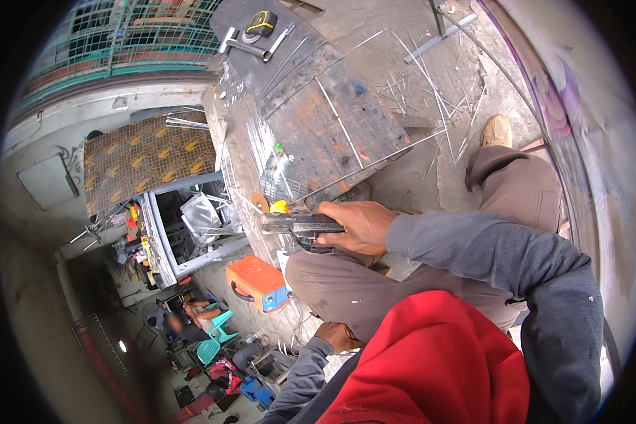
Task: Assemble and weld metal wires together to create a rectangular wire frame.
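In front of my bent knee, my right hand (357,227) is closed around a dark grey gun-shaped metal tool (300,224), which points left and has a loop below its body. A small yellow piece (280,206) and a brown disc (260,203) lie just beyond the tool. Low down, my left hand (338,338) rests against my trouser leg; its fingers are partly hidden, so I cannot tell whether it is open or closed. Ahead stands a dark, worn work board (311,120) with thin metal rods (339,121) lying across it.
A tape measure (261,23) and a T-shaped metal pipe (249,48) lie at the board's far end. At left are an orange and blue machine (256,283) and a patterned board (148,159). Loose rods (431,78) litter the floor. A person (180,326) is in the lower-left background.
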`<state>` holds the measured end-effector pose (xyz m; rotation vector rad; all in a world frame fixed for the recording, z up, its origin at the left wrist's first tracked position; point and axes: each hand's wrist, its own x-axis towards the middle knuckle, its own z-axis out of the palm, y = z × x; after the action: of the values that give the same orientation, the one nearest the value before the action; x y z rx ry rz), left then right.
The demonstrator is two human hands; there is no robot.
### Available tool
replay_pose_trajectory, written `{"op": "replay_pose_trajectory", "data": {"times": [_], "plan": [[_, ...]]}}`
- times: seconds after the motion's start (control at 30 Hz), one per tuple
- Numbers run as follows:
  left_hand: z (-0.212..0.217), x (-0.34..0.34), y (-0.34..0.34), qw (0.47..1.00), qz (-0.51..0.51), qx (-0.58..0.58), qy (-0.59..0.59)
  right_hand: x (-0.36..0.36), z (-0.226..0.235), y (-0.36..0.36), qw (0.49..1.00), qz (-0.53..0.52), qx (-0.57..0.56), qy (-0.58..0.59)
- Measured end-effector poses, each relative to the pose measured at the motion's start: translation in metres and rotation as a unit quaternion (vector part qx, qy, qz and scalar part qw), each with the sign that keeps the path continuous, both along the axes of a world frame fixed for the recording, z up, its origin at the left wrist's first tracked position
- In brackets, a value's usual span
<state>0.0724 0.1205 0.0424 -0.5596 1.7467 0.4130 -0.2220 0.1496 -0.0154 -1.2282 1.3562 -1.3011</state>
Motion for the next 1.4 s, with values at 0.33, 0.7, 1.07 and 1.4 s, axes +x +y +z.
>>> {"op": "replay_pose_trajectory", "data": {"times": [0.33,0.7,1.07,1.4], "plan": [[-0.008,0.014,0.000,0.999,0.034,-0.009,0.004,0.009,0.001,0.004,0.997,0.050,-0.031,0.054],[-0.009,0.012,-0.002,0.998,0.055,-0.006,0.000,0.008,-0.004,-0.009,0.995,-0.007,-0.067,0.079],[-0.014,0.020,-0.003,0.999,0.036,-0.002,-0.013,0.010,-0.004,-0.008,0.994,-0.008,-0.077,0.072],[-0.011,0.012,-0.002,0.999,0.031,0.013,-0.041,0.012,-0.004,-0.002,0.996,0.002,-0.055,0.071]]}}
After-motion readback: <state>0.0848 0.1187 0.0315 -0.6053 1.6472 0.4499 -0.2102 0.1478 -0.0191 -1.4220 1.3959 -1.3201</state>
